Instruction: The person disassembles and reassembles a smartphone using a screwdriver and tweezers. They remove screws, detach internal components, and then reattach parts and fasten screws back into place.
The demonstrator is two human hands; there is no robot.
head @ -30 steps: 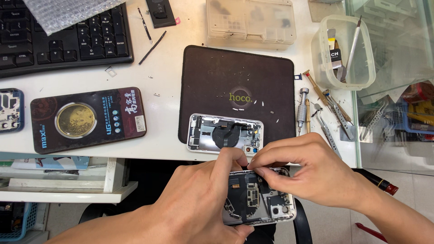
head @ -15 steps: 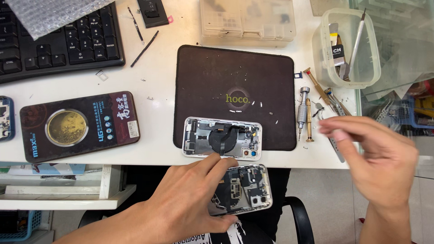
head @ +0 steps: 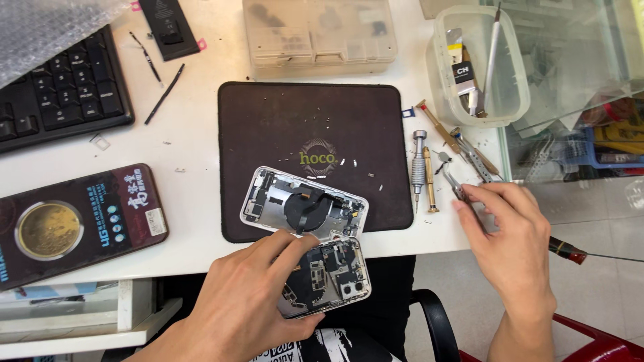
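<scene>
Head view: left hand [head: 251, 302] clasps the opened phone [head: 329, 275] at the near surface edge, long axis left-right. Right hand [head: 513, 234], well right, pinches tweezers [head: 456, 182] lying beside the screwdrivers [head: 420, 167].

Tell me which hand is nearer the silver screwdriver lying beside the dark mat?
Right. The right hand is just right of the silver screwdriver, at the tweezers; the left hand is lower left, holding the opened phone.

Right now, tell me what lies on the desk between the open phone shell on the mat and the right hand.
Head view: two upright screwdrivers lie between the phone shell and the right hand, just off the dark mat.
</scene>
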